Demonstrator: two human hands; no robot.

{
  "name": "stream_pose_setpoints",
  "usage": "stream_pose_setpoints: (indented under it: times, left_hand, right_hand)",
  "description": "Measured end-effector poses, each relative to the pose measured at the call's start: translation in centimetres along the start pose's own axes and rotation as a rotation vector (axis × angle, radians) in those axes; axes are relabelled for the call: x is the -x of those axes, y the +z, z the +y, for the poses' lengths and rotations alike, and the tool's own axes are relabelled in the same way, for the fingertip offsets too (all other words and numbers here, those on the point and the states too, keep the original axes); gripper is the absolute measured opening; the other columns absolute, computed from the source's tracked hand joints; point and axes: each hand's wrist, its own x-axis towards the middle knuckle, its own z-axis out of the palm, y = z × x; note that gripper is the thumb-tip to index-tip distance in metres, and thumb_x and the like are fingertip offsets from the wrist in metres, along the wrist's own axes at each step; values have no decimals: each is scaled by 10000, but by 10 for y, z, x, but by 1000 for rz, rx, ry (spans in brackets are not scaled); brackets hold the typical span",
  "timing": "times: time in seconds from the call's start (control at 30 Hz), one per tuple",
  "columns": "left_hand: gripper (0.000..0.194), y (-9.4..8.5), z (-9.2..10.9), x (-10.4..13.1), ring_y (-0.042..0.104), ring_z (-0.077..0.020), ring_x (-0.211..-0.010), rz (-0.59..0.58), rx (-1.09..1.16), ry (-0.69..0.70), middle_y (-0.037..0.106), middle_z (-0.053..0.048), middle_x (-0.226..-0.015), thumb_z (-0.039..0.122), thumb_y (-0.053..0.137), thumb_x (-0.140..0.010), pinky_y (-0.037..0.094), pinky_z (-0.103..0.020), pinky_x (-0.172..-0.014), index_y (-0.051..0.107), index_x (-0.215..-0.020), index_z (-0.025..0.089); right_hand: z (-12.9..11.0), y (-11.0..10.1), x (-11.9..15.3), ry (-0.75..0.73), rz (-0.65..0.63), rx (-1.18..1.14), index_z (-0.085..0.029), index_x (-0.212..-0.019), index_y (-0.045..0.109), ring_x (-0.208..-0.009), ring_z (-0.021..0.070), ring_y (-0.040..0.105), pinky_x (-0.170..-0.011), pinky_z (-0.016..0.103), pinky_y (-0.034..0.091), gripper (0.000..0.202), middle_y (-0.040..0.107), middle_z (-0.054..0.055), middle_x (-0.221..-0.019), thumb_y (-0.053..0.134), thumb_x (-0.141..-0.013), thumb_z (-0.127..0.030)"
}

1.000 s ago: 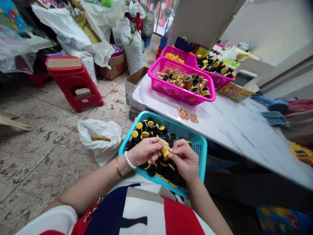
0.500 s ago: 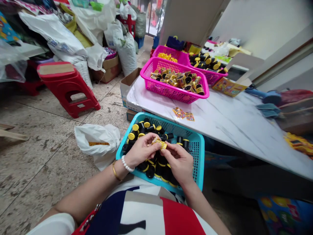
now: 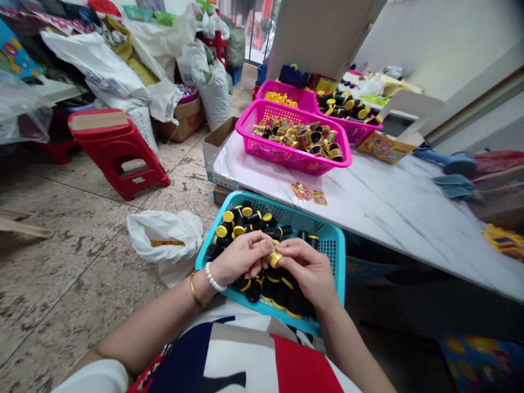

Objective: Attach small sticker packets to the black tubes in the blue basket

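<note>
Light, even pressure seems best for the small, rounded, plastic-looking yellow piece [image 3: 274,258], pinched by the left hand [image 3: 239,257] at ten o'clock, the right hand [image 3: 309,267] at two.

I am seeing the air opening above my left hand [image 3: 241,256] and right hand [image 3: 309,267]. Below the hands, black cylinders [image 3: 280,297] are crowding the blue basket [image 3: 341,262], blocking the way down, and its rim is ringing them. Beyond the hands, the bench [image 3: 380,196] is running past the basket's far rim, with a pink basket [image 3: 286,155] obstructing a low reach farther out. Ahead and right, bare bench top is leaving room past the flat cards [image 3: 302,191]. Left of the hands, a white sack [image 3: 188,234] is flanking the blue basket, while open floor [image 3: 73,234] is stretching beyond it.
</note>
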Motion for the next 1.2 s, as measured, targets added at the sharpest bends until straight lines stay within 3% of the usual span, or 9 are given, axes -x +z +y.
stream_pose_setpoints:
  times: [0.17, 0.3, 0.43, 0.53, 0.67, 0.77, 0.9, 1.07, 1.2]
  left_hand:
    - [353, 0, 0, 6, 403, -16, -304, -45, 149, -75, 567, 37, -584, 495, 610, -812, 251, -122, -281, 533, -819, 151]
    - [370, 2, -4, 7, 391, -17, -286, -5, 166, -76, 569, 38, -564, 519, 593, -815, 240, -122, -272, 517, -793, 158]
    - [365, 5, -11, 8, 412, -25, -301, 8, 199, -58, 608, 16, -641, 500, 557, -848, 274, -127, -278, 536, -971, 157]
    - [424, 6, -14, 12, 447, -40, -335, 36, 207, -74, 633, -7, -705, 462, 544, -868, 298, -134, -293, 483, -1165, 166]
    - [370, 1, -14, 29, 435, -27, -354, 99, 81, -36, 616, -9, -706, 426, 566, -863, 277, -138, -320, 542, -1094, 139]
    - [362, -8, -17, 41, 416, -17, -367, 214, -35, -9, 598, -4, -697, 449, 581, -847, 253, -145, -347, 582, -1017, 130]
    - [394, -20, -22, 50, 406, -27, -393, 354, -100, 22, 577, 11, -675, 493, 599, -819, 236, -161, -375, 593, -996, 142]
    - [383, -19, -16, 60, 430, -56, -451, 439, -147, 79, 593, 10, -689, 476, 609, -813, 304, -180, -422, 597, -1036, 165]
    - [362, -32, -19, 68, 446, -74, -480, 599, -200, 116, 599, 3, -692, 461, 636, -793, 335, -189, -439, 626, -995, 161]
  right_hand:
    - [1, 2, 4, -177, 62, 62, -257, -825, 706, -739, 136, 632, -628, 256, 543, 134, 625, 16, -877, 681, -791, -130]
    - [-4, 6, 10, -177, -48, 219, -279, -1124, 635, -952, 193, 630, -752, 308, 569, 359, 567, 80, -1187, 694, -784, -176]
    - [-9, 4, 3, -296, -103, 512, -269, -1114, 642, -1028, 207, 618, -835, 322, 556, 338, 624, 67, -1126, 658, -795, -161]
    - [-13, -14, -30, -414, 88, 675, -259, -1073, 656, -1003, 198, 631, -867, 340, 549, 269, 665, 52, -1068, 617, -821, -171]
    - [-25, -51, -91, -486, 471, 697, -206, -1061, 657, -887, 177, 653, -755, 306, 579, 245, 676, 66, -1038, 635, -825, -269]
    - [-44, -69, -123, -501, 580, 666, -173, -1070, 650, -757, 135, 648, -674, 260, 574, 270, 685, 57, -965, 623, -840, -312]
    - [-84, -80, -155, -667, 677, 755, -214, -1128, 621, -967, 161, 614, -816, 318, 567, 289, 642, 69, -1144, 593, -869, -338]
    - [-96, -83, -192, -516, 492, 866, -232, -1236, 549, -1120, 188, 577, -987, 404, 467, 407, 644, 5, -1204, 566, -877, -424]
    - [-56, -68, -161, -481, 261, 851, -191, -1168, 626, -1018, 162, 632, -947, 319, 470, 347, 688, 39, -1128, 533, -901, -393]
